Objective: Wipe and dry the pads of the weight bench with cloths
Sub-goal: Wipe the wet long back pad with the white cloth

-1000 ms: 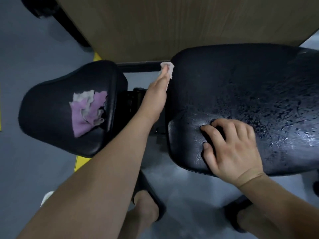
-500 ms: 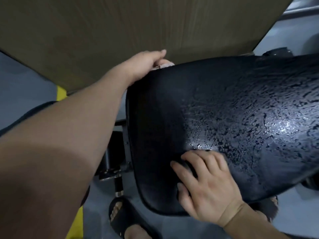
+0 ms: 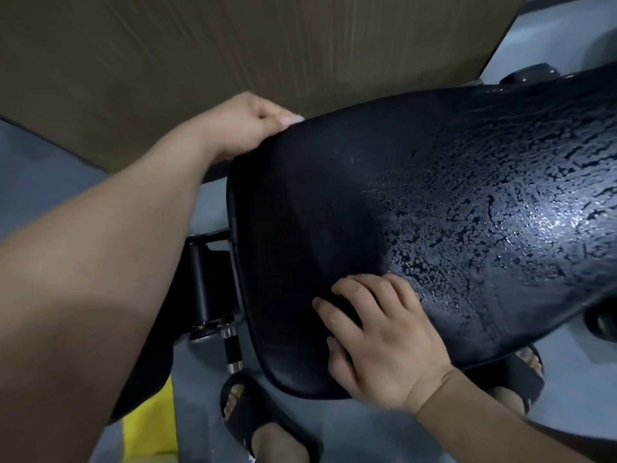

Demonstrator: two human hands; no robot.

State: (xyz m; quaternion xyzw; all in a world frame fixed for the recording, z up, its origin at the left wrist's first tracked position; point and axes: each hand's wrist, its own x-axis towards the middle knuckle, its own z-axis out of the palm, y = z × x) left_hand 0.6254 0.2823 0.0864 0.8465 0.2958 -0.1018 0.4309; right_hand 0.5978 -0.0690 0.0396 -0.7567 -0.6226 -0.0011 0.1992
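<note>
Black vinyl bench pad (image 3: 367, 212) filled centre-right of the view. Left hand (image 3: 247, 125) sat at the pad's far-left corner, fingers clenched round a small pale cloth (image 3: 294, 119); only a sliver of it showed, pressed against the pad edge. Right hand (image 3: 377, 332) lay on the pad's near-left part, fingers loosely spread and slightly bent, grasping nothing, palm on the vinyl. Film of water droplets (image 3: 500, 212) covered the pad's right part; its left part looked matte and dry. Brown wood-grain panel (image 3: 233, 45) stood behind the pad. Black metal frame (image 3: 200, 279) with a chrome-tipped pin (image 3: 232, 345) sat just left of the pad. Below the pad: black slide sandals (image 3: 247, 419) on grey floor (image 3: 334, 429), yellow floor strip (image 3: 150, 426) further left.
</note>
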